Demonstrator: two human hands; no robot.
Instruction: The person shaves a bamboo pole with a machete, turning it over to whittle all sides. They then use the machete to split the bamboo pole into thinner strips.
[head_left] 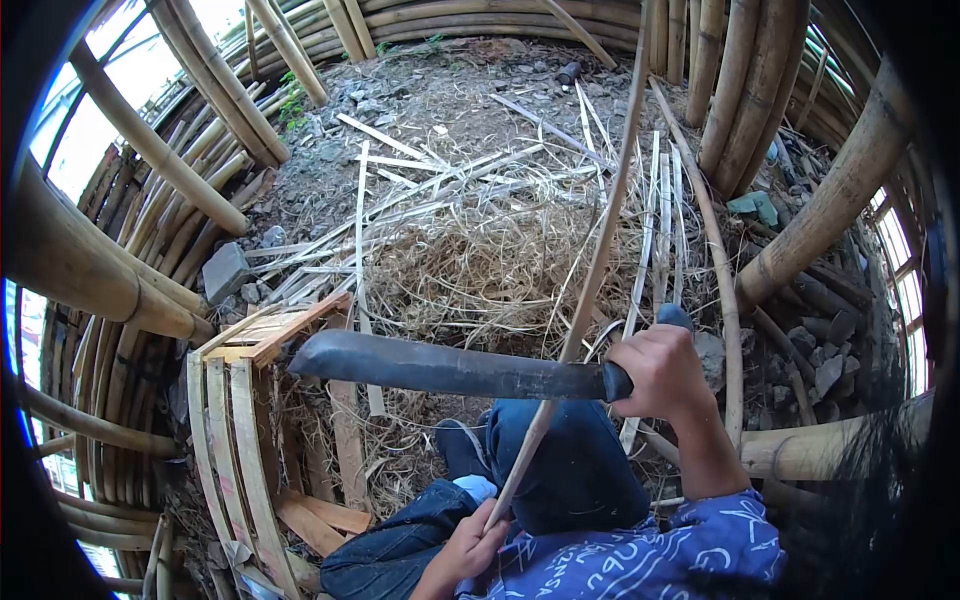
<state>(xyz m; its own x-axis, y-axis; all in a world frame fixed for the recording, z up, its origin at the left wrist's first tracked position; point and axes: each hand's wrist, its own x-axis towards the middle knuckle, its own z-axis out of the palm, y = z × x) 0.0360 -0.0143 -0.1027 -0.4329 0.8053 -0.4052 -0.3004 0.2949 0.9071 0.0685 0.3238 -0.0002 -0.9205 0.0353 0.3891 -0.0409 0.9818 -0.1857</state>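
My right hand is closed round the dark handle of a broad machete. Its blade points left and lies across a long thin bamboo strip, just above my raised knee. The strip runs from the top of the view down to my left hand, whose fingers are wrapped round its lower end. Whether the blade touches the strip or only passes over it, I cannot tell.
A wooden slatted crate stands at my left. Ahead lie a heap of bamboo shavings and several pale strips. A grey block rests at the left. Thick bamboo poles slant in on both sides, with rubble at the right.
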